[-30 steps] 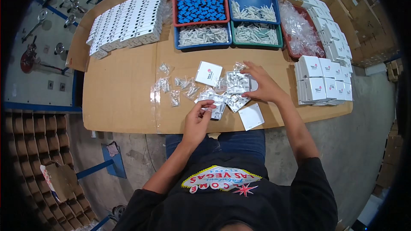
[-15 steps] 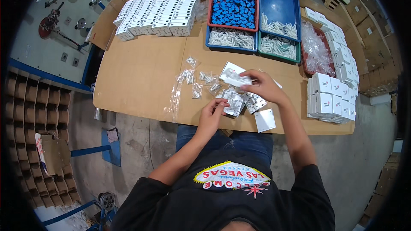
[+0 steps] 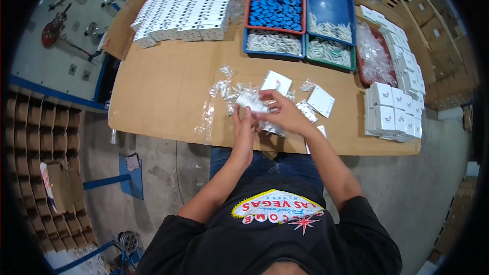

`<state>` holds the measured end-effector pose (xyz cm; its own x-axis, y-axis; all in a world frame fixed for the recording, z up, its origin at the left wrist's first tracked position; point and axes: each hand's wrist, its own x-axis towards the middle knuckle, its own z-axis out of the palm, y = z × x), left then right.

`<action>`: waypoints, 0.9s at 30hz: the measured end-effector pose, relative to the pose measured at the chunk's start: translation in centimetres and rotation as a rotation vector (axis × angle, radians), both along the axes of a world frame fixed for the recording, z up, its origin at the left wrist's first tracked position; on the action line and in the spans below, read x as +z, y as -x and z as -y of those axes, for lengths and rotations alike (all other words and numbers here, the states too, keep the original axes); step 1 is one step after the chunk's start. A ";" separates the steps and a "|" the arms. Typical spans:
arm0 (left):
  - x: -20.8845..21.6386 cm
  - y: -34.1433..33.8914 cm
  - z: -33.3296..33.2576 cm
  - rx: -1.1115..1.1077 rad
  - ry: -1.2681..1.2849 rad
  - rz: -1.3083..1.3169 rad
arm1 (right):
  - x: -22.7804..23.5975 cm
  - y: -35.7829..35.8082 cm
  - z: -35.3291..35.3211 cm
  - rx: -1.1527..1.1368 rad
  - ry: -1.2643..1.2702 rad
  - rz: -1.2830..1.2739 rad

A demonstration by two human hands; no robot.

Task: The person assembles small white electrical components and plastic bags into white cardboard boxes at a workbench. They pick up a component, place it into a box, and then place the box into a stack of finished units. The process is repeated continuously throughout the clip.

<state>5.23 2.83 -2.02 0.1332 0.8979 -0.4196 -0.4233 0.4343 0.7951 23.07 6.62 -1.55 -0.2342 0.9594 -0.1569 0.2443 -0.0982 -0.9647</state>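
My left hand point(image 3: 244, 131) and my right hand point(image 3: 283, 116) meet near the table's front edge, both closed on a clear plastic bag point(image 3: 251, 102) with whitish contents too blurred to tell apart. Several small clear bags point(image 3: 222, 87) of grey-white parts lie to the left of and under it. Just beyond my right hand is a white square box point(image 3: 276, 81). A white square panel point(image 3: 321, 101) rests farther right, beside a white plate with dark holes point(image 3: 306, 110). My right forearm partly hides another white piece. Beneath my hands, other small parts are mostly covered.
White boxes point(image 3: 186, 12) stand in rows at the back left. A red tray point(image 3: 248, 1) of blue pieces, blue trays point(image 3: 331, 2) and a green tray point(image 3: 333, 65) sit at the back. Stacked white boxes point(image 3: 385, 117) line the right, next to clear bags point(image 3: 374, 51).
My right hand has moved left and down with the bag, bringing it to my left hand. My left hand has let go of the pieces on the table and now grips the bag too.
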 end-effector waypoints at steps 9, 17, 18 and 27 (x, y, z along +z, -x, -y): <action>-2.3 -0.7 -2.0 -0.012 -0.053 -0.044 | -2.4 0.8 3.1 -0.154 0.165 -0.291; -1.3 0.5 -2.8 -0.140 -0.387 -0.313 | -1.2 2.5 0.7 -0.254 0.158 -0.410; -1.5 1.0 -3.0 -0.141 -0.384 -0.291 | -0.9 3.0 0.4 -0.243 0.137 -0.416; -4.3 4.1 -3.2 0.157 -0.332 -0.409 | -2.3 4.7 -3.2 -0.295 0.191 -0.352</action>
<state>1.09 6.07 -6.35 -0.1275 0.9868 -0.0996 -0.0909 0.0884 0.9919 18.38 9.86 -3.81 -0.0270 0.9546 -0.2967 -0.1575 -0.2971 -0.9418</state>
